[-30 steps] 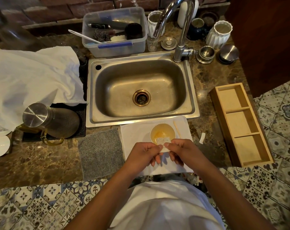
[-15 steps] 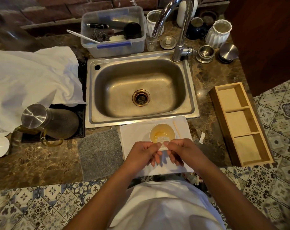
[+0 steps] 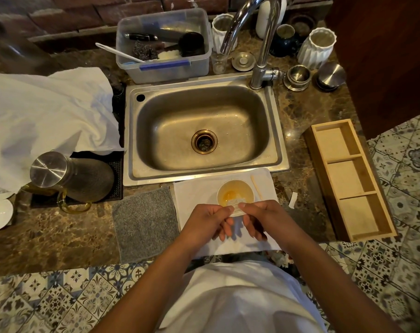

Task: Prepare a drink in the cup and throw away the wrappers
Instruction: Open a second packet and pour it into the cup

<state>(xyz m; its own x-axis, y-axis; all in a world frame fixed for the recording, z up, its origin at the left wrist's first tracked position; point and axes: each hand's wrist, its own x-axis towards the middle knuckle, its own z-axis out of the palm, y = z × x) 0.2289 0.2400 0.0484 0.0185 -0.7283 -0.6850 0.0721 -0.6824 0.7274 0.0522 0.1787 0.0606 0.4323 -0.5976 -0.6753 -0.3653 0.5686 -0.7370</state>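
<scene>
Pinching one small sachet [image 3: 236,205] with left hand [image 3: 207,223] and right hand [image 3: 264,218], just above the near rim of the cup [image 3: 235,194]. Probably tearing it open; next needs tipping contents into cup

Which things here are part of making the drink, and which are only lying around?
In use: cup, packet pinched by left hand and right hand, stir stick, torn wrapper scrap.
Lying about: sink, wooden tray, jug, grey cloth.
</scene>
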